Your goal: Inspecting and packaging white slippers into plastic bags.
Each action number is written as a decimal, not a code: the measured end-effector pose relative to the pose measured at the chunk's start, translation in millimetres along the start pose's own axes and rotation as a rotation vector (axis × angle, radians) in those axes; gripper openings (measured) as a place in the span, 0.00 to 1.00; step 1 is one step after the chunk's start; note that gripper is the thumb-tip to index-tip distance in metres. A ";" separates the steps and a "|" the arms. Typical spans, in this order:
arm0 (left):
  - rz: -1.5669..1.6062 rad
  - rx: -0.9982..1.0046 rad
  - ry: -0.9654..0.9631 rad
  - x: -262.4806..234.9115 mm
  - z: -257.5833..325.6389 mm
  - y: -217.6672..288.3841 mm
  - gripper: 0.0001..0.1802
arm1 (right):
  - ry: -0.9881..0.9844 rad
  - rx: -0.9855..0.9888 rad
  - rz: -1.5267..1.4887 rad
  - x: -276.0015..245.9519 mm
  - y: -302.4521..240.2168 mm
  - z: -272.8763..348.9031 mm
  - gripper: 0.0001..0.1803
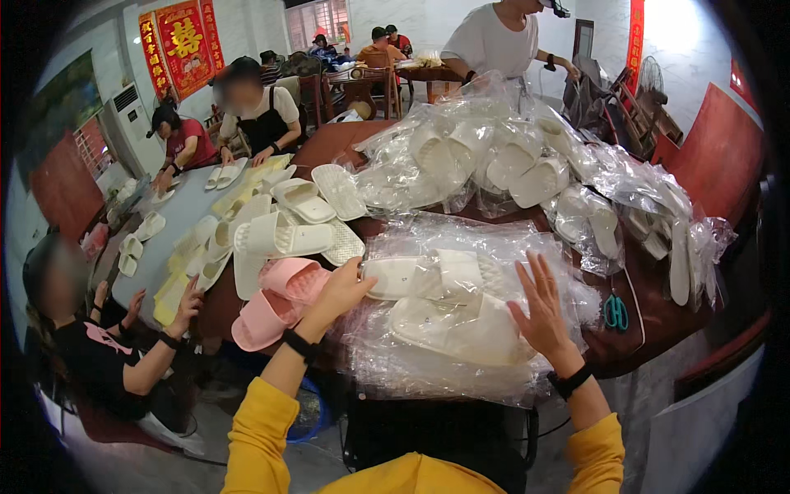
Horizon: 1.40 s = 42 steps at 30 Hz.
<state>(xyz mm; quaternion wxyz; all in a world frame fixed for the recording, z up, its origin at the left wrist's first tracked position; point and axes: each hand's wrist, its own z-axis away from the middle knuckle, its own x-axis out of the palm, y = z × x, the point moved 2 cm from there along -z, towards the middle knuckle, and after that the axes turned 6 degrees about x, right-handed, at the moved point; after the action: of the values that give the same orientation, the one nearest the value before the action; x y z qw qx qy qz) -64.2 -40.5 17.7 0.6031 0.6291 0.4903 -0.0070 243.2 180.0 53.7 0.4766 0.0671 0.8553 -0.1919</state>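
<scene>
In front of me a pair of white slippers point(453, 329) lies in a clear plastic bag point(411, 372), on top of a stack of such bags. The upper slipper point(393, 278) has its heel end at the bag's left side. My left hand point(339, 292) is closed around that heel end, thumb and index finger at its edge. Over the right side of the bag, my right hand point(541, 309) is open with fingers spread. Just left of my left hand sit two pink slippers point(280, 305), partly behind my wrist.
Beyond the bags rises a heap of bagged white slippers point(494, 152). Loose white slippers point(288, 235) are piled at the left. Teal-handled scissors point(615, 313) lie on the right. A co-worker point(90, 329) sits left; others work farther along the table, and one person stands behind the heap.
</scene>
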 end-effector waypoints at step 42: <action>0.641 -0.167 0.687 -241.5 54.7 -98.2 0.28 | -0.169 0.226 0.075 48.2 24.3 13.9 0.49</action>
<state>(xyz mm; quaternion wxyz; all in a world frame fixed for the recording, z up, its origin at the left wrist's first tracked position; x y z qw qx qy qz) -219.1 -249.7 73.9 0.4265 0.6640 0.4412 0.4273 235.5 193.6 0.2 0.5431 0.1359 0.7819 -0.2742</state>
